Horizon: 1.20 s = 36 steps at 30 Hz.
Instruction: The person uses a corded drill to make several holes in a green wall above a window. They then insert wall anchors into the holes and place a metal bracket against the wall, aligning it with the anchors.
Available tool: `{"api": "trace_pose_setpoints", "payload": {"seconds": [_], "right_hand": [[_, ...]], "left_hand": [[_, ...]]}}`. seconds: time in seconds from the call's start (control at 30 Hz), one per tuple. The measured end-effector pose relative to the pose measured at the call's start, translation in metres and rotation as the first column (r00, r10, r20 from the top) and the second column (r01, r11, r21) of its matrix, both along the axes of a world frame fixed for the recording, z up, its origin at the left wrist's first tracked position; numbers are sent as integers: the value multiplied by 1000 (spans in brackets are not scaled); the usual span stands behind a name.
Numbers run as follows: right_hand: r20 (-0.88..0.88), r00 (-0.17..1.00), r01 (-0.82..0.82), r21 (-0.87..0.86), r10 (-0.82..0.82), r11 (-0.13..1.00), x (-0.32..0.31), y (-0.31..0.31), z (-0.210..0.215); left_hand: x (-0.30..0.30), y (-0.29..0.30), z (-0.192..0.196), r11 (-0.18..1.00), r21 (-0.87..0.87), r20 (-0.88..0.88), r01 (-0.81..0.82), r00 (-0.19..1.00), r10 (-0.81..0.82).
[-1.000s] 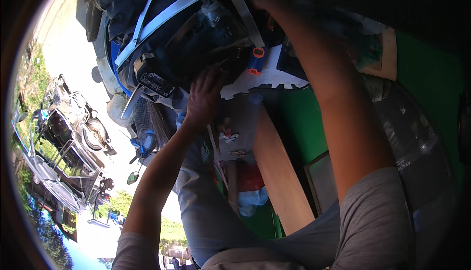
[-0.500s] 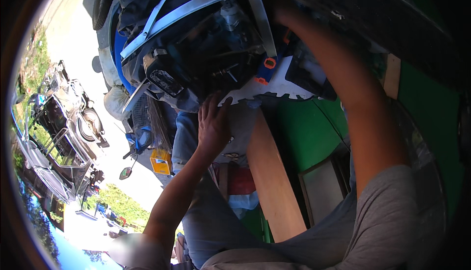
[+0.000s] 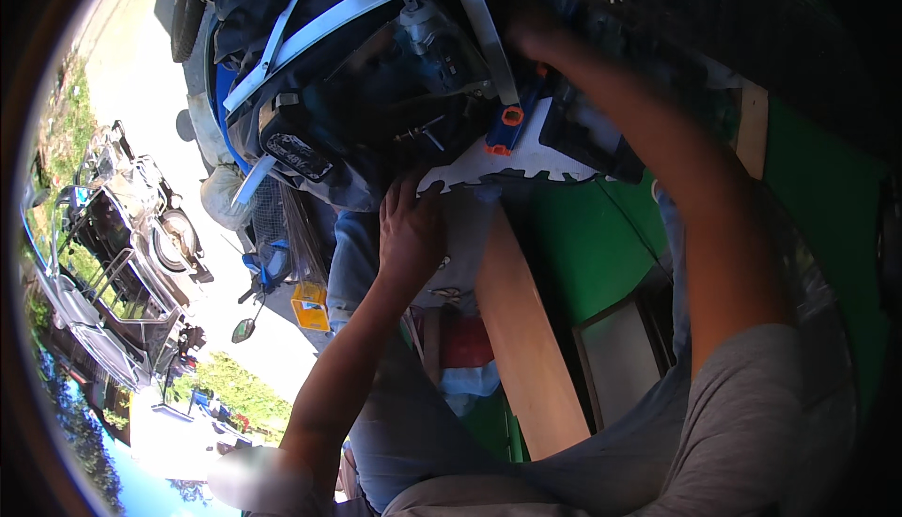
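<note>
Black fabric tool bag (image 3: 357,196) sits beside the white notch-edged mat (image 3: 537,146); silver metal frame bars (image 3: 324,29) appear to keep its mouth spread. Left hand (image 3: 412,240) apparently steadies its near lip, grip unverifiable. Right hand (image 3: 538,35) lies in shadow, grip indiscernible.

The left hand (image 3: 413,237) shows its back, fingers (image 3: 398,200) forward; the right hand (image 3: 538,34) lies farther out in shadow.
</note>
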State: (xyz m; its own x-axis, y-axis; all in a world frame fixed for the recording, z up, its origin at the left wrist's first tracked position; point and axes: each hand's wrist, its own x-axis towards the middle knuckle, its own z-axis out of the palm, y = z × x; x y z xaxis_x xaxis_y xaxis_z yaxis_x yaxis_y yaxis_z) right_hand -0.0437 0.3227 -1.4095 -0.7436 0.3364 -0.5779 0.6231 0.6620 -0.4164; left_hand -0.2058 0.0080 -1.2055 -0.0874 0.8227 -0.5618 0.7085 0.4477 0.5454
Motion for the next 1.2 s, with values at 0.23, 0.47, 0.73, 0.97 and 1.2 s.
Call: {"api": "trace_pose_setpoints", "payload": {"seconds": [0.23,0.47,0.73,0.97,1.2], "right_hand": [[-310,947,40,391,91,919,-1,12,16],[-228,973,71,418,29,906,-19,21,30],[-192,981,63,399,16,915,-11,14,32],[-139,990,44,360,7,932,17,25,94],[-12,936,341,-226,-353,912,57,-2,204]], "left_hand": [[-8,-16,-13,1000,-1,-5,-4,1000,4],[-5,-3,-14,1000,23,11,-1,1000,1],[4,8,-10,999,31,12,21,1000,-22],[8,13,-11,996,-6,132,-88,987,88],[18,75,2,673,-602,641,-431,242,728]]}}
